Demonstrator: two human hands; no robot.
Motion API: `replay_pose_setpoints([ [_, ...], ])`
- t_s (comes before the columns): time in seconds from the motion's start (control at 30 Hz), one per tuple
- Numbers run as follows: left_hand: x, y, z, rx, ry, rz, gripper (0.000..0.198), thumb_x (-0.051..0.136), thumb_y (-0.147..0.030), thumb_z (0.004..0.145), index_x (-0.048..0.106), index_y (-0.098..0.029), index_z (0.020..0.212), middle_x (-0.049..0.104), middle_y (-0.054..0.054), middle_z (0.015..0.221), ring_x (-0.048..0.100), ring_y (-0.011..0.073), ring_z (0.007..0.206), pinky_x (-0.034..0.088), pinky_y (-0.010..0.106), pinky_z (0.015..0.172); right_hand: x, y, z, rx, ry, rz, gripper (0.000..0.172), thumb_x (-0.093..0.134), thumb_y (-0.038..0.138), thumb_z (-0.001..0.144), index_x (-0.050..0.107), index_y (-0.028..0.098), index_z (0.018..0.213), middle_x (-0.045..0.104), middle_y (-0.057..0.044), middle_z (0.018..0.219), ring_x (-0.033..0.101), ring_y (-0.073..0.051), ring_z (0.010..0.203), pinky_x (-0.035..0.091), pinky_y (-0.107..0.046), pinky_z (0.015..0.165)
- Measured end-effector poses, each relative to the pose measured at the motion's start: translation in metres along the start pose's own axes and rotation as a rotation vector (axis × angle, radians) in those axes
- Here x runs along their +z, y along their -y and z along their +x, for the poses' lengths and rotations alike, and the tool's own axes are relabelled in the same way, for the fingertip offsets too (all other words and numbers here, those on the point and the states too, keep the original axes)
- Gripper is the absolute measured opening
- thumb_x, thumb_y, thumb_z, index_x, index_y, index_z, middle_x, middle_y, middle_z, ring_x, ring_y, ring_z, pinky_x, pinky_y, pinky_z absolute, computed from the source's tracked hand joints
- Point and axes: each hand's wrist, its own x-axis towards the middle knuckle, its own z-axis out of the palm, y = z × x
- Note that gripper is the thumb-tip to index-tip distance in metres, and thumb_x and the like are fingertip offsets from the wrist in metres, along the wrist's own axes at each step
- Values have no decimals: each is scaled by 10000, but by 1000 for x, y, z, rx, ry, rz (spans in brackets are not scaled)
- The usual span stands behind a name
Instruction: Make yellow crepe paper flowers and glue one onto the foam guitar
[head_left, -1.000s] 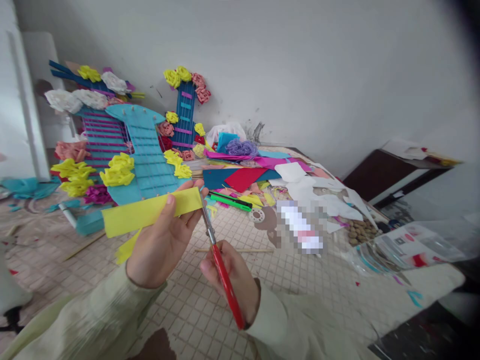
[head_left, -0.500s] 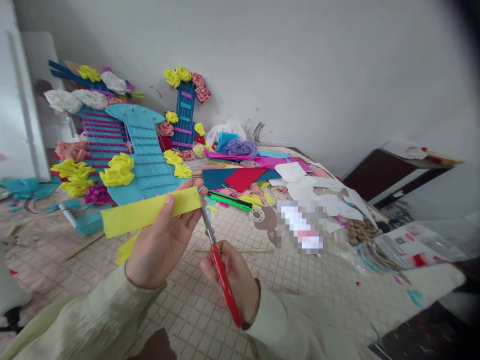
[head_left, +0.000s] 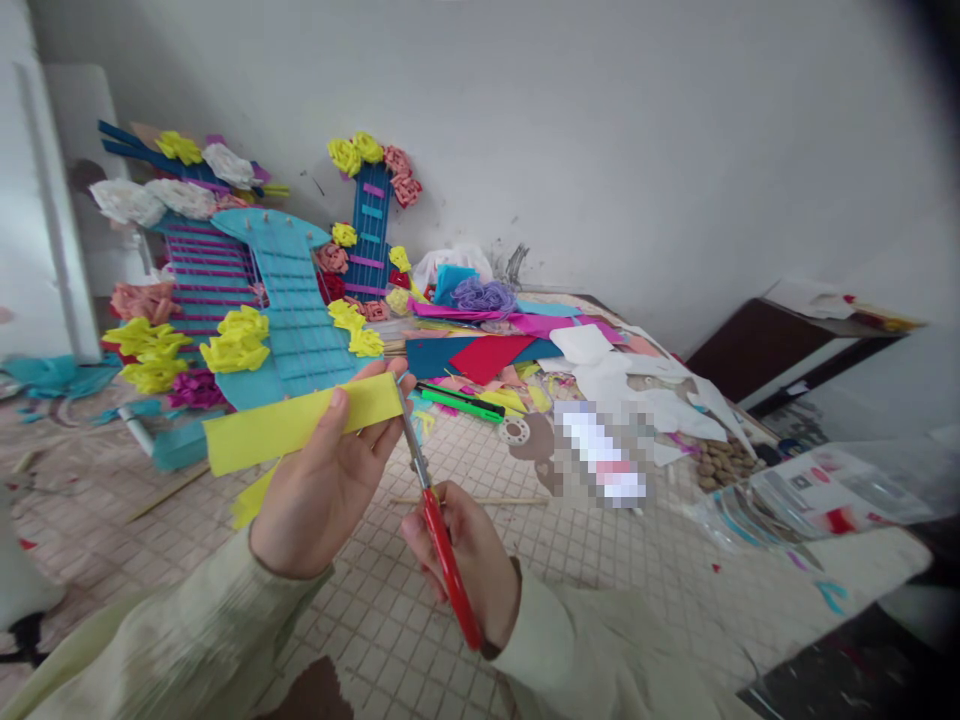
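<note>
A flat yellow strip (head_left: 262,435), which looks like crepe paper, lies across my left hand (head_left: 322,490) with the thumb pressing it against the fingers. My right hand (head_left: 476,555) grips red-handled scissors (head_left: 448,570), their metal blades pointing up and away. The blades meet the strip's right end, close to my left fingertips. Whether the blades are apart is hard to see. Below the strip, partly behind my left hand, is another yellow piece (head_left: 253,497).
Behind stand a light blue harp-shaped craft (head_left: 289,290) and a dark blue one (head_left: 370,225) with paper flowers. A green utility knife (head_left: 465,402), a wooden stick (head_left: 169,493), white scraps (head_left: 626,385) and a clear plastic bag (head_left: 810,490) lie on the table.
Almost nothing differs. The scissor handles and right fingers have shifted very slightly; the yellow strip stays in place.
</note>
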Motion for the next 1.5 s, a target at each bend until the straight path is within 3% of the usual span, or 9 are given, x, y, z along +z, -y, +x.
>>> replay_pose_setpoints([
  [0.33, 0, -1, 1, -12, -10, -23, 313, 394, -306, 888, 559, -213, 1137, 599, 15, 1195, 509, 150, 1136, 436, 227, 945, 2, 5, 1, 94, 16, 81, 421, 634, 523, 666, 363, 201, 687, 418, 82, 505, 309, -27, 325, 210, -166, 302],
  [0.57, 3, 0, 1, -17, -25, -43, 306, 391, -296, 889, 569, -199, 1117, 611, 30, 1175, 536, 137, 1099, 464, 211, 897, 2, 3, 1, 36, 37, 112, 321, 614, 386, 714, 355, 201, 678, 368, 106, 486, 260, -11, 305, 219, -143, 291],
  [0.7, 3, 1, 0, -20, -23, -48, 308, 388, -294, 889, 570, -199, 1118, 612, 32, 1173, 531, 140, 1107, 456, 216, 909, 2, -2, 0, 39, 18, 41, 263, 562, 369, 766, 365, 203, 709, 385, 101, 479, 266, -21, 296, 222, -154, 292],
  [1.17, 2, 0, -1, -29, -18, -35, 322, 392, -292, 887, 547, -195, 1153, 585, 32, 1212, 497, 160, 1150, 405, 248, 976, -1, -3, -2, -21, -4, -91, 309, 554, 430, 761, 357, 197, 711, 402, 78, 533, 302, -31, 345, 254, -176, 353],
  [1.5, 2, 0, 1, -48, -21, -47, 321, 394, -298, 887, 541, -213, 1160, 589, 18, 1211, 479, 150, 1170, 377, 265, 1006, 1, 4, 0, 75, 34, 73, 286, 563, 402, 747, 371, 193, 713, 453, 84, 492, 293, -16, 274, 223, -145, 276],
])
